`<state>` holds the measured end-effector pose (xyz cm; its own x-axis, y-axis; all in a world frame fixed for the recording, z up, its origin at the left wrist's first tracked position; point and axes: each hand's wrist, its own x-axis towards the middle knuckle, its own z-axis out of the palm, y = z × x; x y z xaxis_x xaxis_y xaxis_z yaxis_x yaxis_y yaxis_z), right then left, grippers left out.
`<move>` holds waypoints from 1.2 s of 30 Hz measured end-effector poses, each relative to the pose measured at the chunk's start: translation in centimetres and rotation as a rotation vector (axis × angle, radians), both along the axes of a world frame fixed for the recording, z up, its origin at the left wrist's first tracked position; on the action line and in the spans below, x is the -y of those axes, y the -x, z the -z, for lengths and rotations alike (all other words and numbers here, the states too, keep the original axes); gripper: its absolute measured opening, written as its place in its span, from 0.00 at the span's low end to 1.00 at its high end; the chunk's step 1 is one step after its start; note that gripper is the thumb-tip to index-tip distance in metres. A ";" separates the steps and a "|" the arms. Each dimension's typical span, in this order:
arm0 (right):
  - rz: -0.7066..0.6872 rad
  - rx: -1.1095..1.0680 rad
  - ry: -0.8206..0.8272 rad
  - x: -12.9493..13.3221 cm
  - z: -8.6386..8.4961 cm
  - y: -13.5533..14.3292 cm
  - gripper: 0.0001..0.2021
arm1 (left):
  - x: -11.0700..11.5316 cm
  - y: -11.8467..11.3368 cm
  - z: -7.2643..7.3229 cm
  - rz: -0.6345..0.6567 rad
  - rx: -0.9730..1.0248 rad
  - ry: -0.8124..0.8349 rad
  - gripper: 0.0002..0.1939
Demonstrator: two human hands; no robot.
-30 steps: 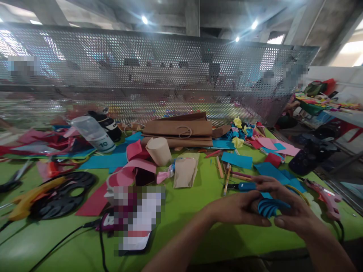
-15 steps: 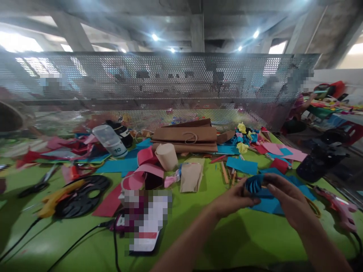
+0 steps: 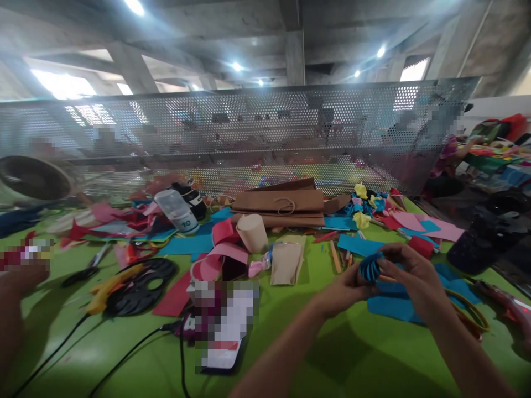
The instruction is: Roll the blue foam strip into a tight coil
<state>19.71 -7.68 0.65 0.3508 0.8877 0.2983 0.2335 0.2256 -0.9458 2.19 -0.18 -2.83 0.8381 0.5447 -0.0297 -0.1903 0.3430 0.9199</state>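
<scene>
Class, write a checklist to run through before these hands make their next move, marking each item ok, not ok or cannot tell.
1. Left hand holding the ridged blue piece: ok.
2. Right hand at its edge: ok; whether it grips firmly: cannot tell.
3. Black scissors apart from both hands: ok.
4. Yellow glue gun clear of the black disc: not ok, it overlaps it.
5. Glue gun hot: cannot tell.
6. Co-worker's hand away from the blue piece: ok.

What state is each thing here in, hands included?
Blue paper: curled, with dark stripes
Left hand: holding the blue paper
Right hand: at the blue paper's edge
Brown paper: folded
Cream sheet: rolled up
Phone: face up, screen lit
Yellow paper: crumpled
Yellow glue gun: lying down
</scene>
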 end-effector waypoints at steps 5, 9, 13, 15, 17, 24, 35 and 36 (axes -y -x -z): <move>0.093 0.005 -0.061 -2.1 1.2 -1.5 0.17 | -2.4 0.0 1.4 -0.275 0.075 0.060 0.20; 0.156 -0.071 -0.015 -3.6 3.6 -2.7 0.18 | -5.3 0.6 2.3 -0.528 0.074 -0.054 0.13; 0.137 -0.104 0.082 -3.7 5.1 -3.2 0.20 | -7.8 1.8 3.2 -0.734 -0.045 -0.225 0.12; 0.121 -0.083 0.129 -3.4 5.0 -3.2 0.20 | -8.7 2.4 3.7 -0.782 -0.108 -0.271 0.14; 0.104 -0.070 0.174 -3.2 4.7 -2.9 0.21 | -9.4 2.8 4.2 -0.810 -0.173 -0.318 0.16; 0.078 -0.114 0.191 -3.1 3.7 -2.0 0.24 | -10.8 3.5 5.7 -0.838 -0.370 -0.439 0.12; 0.032 -0.196 0.205 -2.7 3.7 -1.9 0.24 | -11.1 3.9 6.3 -0.751 -0.571 -0.587 0.13; 0.030 -0.229 0.214 -2.7 3.5 -1.8 0.25 | -11.1 4.0 6.4 -0.745 -0.592 -0.601 0.12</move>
<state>21.47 -5.00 -2.82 0.4140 0.9101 0.0156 0.0123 0.0115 -0.9999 -1.79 10.94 -9.20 0.2393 0.9634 0.1213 0.3586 -0.2038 0.9110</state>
